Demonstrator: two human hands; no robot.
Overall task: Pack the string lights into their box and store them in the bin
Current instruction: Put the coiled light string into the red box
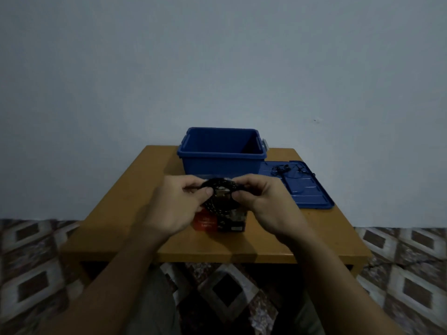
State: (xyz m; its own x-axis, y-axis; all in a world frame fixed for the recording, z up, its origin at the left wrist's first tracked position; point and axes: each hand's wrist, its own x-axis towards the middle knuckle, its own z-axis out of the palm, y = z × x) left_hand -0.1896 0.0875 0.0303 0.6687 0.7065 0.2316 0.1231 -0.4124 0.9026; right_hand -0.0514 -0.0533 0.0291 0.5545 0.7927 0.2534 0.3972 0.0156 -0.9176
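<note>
Above the box [219, 220], both hands — left hand [180, 204], right hand [262, 201] — grip coiled string lights [219, 193].

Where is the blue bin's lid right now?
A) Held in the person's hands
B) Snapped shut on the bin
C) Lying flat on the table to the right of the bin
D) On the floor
C: the blue lid lies flat on the wooden table to the right of the open bin, with a few small dark items on it.
</note>
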